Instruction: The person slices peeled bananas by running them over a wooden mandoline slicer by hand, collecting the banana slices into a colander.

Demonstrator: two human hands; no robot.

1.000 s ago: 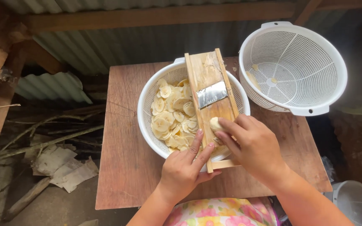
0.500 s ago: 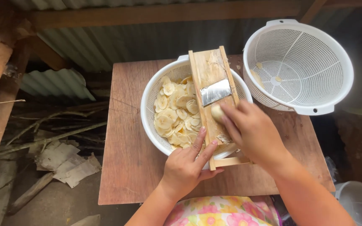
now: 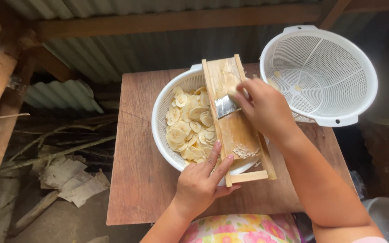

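Pinch the pale banana stub (image 3: 233, 91) low and flat, as seen here under the bunched fingertips (image 3: 243, 98) of the right hand (image 3: 266, 110), clenched on that small remnant just past the far edge of the metal blade (image 3: 225, 107). Curl the tips up and away from the steel, press with the pads only, and judge the stub as nearly too short for safe strokes. Draw straight along the wooden slicer (image 3: 238, 132), between its two side rails, with even, light pressure and no sideways twist. Brace with the left hand (image 3: 201, 182): not closed on anything, fingers (image 3: 215, 153) spread and pressed against the left rail near the slicer's near end, thumb tucked toward the end bar. Push down there firmly enough to stop any sliding of the board across the rim of the white colander (image 3: 158, 119) beneath it. Watch the heap of banana slices (image 3: 187, 126) piled on the left side under the board, close below the blade. Mind the second colander (image 3: 338, 120), nearly empty and tilted just beside the right wrist, near enough for a knock. Hold both forearms steady above the wooden table (image 3: 136, 180).
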